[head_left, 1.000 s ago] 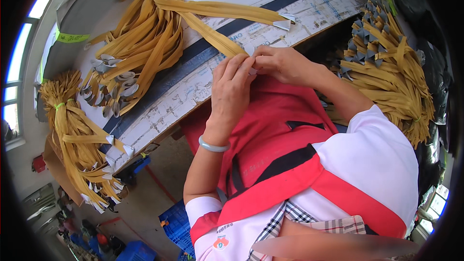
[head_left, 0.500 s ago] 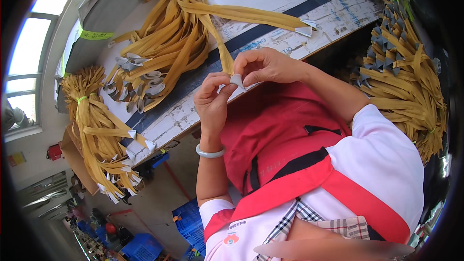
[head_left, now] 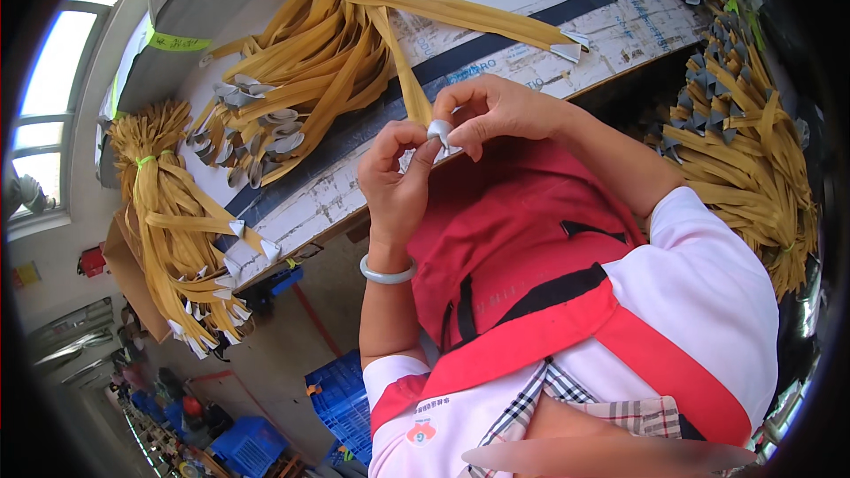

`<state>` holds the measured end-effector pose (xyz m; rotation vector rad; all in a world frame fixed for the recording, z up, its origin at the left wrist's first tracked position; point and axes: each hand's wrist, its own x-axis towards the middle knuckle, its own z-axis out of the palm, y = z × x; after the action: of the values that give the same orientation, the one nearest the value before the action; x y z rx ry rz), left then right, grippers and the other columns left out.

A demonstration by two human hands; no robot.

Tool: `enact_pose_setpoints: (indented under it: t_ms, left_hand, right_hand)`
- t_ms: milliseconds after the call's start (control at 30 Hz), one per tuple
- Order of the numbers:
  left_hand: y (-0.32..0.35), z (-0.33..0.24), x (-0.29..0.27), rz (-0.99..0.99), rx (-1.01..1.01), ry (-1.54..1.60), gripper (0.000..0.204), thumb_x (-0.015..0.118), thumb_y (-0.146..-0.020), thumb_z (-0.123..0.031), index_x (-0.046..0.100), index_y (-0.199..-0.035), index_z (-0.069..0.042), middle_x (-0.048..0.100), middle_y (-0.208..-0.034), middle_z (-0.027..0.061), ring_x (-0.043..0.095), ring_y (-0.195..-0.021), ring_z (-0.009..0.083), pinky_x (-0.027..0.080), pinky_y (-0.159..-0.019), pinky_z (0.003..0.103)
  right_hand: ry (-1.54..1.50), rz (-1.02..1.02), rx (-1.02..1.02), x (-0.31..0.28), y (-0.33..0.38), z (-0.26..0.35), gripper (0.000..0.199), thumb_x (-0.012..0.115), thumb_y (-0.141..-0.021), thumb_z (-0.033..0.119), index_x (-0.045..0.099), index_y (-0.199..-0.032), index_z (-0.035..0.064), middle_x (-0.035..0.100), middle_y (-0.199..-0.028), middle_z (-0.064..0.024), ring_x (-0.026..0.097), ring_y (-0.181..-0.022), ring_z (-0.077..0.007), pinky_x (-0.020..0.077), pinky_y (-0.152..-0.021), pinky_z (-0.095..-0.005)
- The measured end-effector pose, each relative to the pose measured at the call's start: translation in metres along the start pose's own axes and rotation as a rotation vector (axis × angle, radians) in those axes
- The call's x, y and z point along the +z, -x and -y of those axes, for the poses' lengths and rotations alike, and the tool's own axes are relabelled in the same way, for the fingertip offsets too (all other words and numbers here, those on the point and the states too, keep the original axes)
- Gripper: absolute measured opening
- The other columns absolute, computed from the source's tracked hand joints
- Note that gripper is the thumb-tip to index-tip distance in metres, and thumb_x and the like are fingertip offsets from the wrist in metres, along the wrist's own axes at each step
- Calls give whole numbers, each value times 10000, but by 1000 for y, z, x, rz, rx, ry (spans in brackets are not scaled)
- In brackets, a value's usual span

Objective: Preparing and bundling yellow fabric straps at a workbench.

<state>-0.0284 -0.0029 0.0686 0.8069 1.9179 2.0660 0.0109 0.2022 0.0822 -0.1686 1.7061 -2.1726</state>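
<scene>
A long mustard-yellow fabric strip (head_left: 405, 75), which looks like zipper tape, runs from the bundle on the table down to my hands. Its end carries a small grey-white tab (head_left: 439, 131), bent into a curl. My left hand (head_left: 396, 168), with a pale bangle (head_left: 388, 272) at the wrist, pinches the tab from the left. From the other side, the thumb and fingers of my right hand (head_left: 505, 115) close on the tab. The large bundle of strips (head_left: 328, 62) lies beyond my hands, its grey tabs gathered at the near left.
Another tied bundle (head_left: 168, 204) hangs over the left end of the worn white table (head_left: 305, 212). One strip with a white tab (head_left: 567, 46) stretches right across the tabletop. More strips with grey tabs (head_left: 739, 159) are piled at my right. Blue crates (head_left: 341, 398) stand on the floor.
Between my fingers the tab has gone from a pointed, flat shape to a rounded curl. My right fingers have shifted slightly around it, and the whole view has moved a little.
</scene>
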Motion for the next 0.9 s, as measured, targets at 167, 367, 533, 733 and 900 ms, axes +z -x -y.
enact_pose_setpoints:
  t_ms: [167,367,533,733,900]
  left_hand:
    - [8,13,2,38,-36,-38,95,685,-843,57,612,-860,0,629,-819,32,583,-751,96,482,-712,223]
    - [17,29,18,-160,72,-168,97,686,-851,42,598,-847,2,619,-789,48,583,-726,103,493,-693,231]
    - [20,40,9,-101,-32,-93,83,631,-883,73,623,-935,9,640,-876,42,603,-764,110,501,-703,233]
    - [3,1,-16,59,-74,21,276,574,-878,142,636,-1122,29,616,-1047,82,633,-869,145,546,-746,258]
    - [1,13,-22,125,34,-127,173,625,-827,124,651,-951,7,646,-879,71,634,-777,146,501,-672,246]
  right_hand:
    - [-29,-14,-18,6,2,-4,180,739,-853,156,595,-860,49,617,-781,-20,609,-662,-97,485,-591,-216]
    - [751,-258,-484,15,-7,-13,211,723,-841,128,539,-810,30,593,-815,-64,621,-679,-165,481,-582,-269]
    - [820,-479,-626,16,-8,-44,62,656,-864,-15,621,-898,24,587,-887,-69,629,-773,-181,512,-684,-300]
    - [431,-218,-604,9,-7,-32,63,651,-892,-10,645,-951,11,596,-966,-59,603,-797,-130,508,-732,-263]
    - [56,-368,-224,21,-1,-27,72,667,-923,78,639,-918,11,586,-887,-24,569,-841,-96,484,-730,-243]
